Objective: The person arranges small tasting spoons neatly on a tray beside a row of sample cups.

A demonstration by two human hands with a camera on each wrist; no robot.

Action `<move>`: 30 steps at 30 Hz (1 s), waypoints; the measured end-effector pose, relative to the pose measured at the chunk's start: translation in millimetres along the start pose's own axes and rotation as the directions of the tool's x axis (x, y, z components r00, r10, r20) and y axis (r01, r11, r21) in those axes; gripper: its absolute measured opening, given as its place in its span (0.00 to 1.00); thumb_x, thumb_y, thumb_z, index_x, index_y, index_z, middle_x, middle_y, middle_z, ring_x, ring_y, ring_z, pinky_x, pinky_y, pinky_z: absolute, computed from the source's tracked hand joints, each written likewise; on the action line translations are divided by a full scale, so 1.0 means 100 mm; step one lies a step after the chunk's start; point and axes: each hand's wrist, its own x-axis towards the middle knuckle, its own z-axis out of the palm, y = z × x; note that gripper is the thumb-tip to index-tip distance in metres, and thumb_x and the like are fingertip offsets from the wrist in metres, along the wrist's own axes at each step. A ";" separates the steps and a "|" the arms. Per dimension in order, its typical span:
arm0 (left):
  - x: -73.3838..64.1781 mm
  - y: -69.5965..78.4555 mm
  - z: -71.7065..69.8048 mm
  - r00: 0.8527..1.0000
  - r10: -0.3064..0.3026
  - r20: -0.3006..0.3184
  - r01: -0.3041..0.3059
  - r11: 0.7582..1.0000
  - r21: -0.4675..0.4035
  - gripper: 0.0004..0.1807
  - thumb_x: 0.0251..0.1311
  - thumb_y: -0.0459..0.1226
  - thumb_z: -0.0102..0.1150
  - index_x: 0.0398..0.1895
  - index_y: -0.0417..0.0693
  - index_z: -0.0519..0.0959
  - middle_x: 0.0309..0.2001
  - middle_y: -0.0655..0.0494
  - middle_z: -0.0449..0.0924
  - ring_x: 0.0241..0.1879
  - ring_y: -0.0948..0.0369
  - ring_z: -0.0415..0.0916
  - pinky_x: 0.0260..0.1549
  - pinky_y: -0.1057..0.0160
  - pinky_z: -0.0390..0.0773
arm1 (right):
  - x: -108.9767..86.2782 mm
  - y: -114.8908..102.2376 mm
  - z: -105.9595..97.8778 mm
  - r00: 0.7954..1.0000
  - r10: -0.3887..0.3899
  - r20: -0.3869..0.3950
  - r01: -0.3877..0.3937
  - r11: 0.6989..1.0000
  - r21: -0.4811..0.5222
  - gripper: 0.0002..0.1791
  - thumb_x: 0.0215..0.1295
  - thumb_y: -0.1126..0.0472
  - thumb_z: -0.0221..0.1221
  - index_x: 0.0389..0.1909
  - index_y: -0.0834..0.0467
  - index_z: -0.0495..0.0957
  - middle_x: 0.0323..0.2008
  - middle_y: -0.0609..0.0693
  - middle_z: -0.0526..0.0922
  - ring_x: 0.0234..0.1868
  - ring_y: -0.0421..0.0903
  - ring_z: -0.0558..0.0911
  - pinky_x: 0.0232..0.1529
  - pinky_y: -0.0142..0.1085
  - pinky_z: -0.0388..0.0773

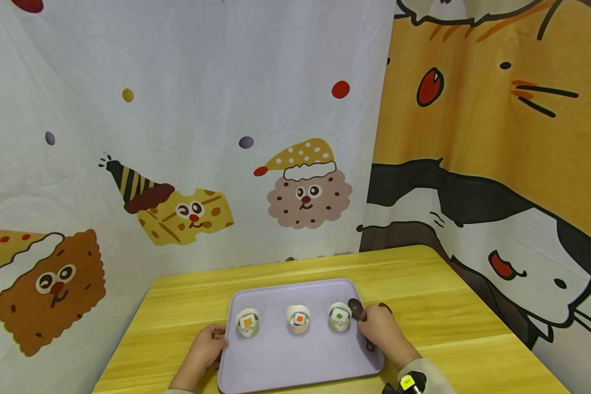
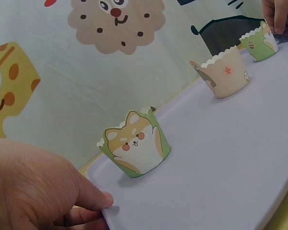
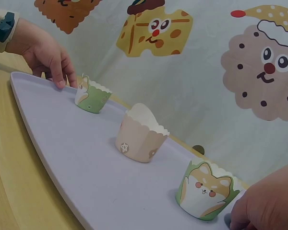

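Note:
A pale purple tray (image 1: 295, 361) lies on the table. My left hand (image 1: 209, 346) grips its left rim, thumb on top and other fingers partly hidden beneath. Over the right side of the tray, my right hand (image 1: 381, 330) holds a dark brown spoon (image 1: 355, 308) with curled fingers; the hand hides much of the handle. Another dark rounded tip (image 1: 385, 307) shows behind that hand, its kind unclear. Three paper cups stand in a row: a green left cup (image 1: 247, 323), a pink middle cup (image 1: 299, 319) and a green right cup (image 1: 340, 317) beside the spoon. Each contains a white square-faced piece with a coloured mark.
The yellow wood-grain table (image 1: 187, 295) extends around the tray. Behind it hangs a white curtain (image 1: 202, 109) printed with cartoon food, meeting a cat-patterned curtain (image 1: 473, 131) on the right.

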 end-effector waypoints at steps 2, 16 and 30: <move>0.00 0.00 0.00 1.000 0.008 0.001 -0.008 1.000 -0.006 0.20 0.60 0.24 0.55 0.56 0.25 0.71 0.36 0.43 0.74 0.27 0.54 0.79 0.20 0.55 0.83 | 0.00 0.00 0.00 1.000 0.000 -0.001 0.000 1.000 0.000 0.06 0.55 0.64 0.65 0.21 0.58 0.80 0.19 0.47 0.77 0.21 0.44 0.75 0.21 0.36 0.73; -0.01 0.02 0.00 1.000 0.007 -0.003 -0.007 1.000 -0.009 0.20 0.59 0.24 0.55 0.56 0.26 0.72 0.35 0.44 0.73 0.27 0.55 0.78 0.20 0.56 0.83 | 0.02 0.01 0.01 1.000 0.011 -0.004 -0.011 1.000 -0.016 0.04 0.55 0.64 0.65 0.24 0.58 0.81 0.21 0.47 0.78 0.23 0.44 0.75 0.25 0.38 0.75; 0.01 0.00 0.00 1.000 0.003 0.004 -0.003 1.000 -0.007 0.20 0.60 0.23 0.56 0.56 0.25 0.72 0.36 0.43 0.74 0.28 0.55 0.78 0.21 0.55 0.84 | 0.01 0.19 -0.24 0.993 0.010 -0.114 0.000 0.996 0.088 0.06 0.59 0.64 0.62 0.34 0.63 0.82 0.26 0.50 0.81 0.25 0.45 0.76 0.24 0.38 0.75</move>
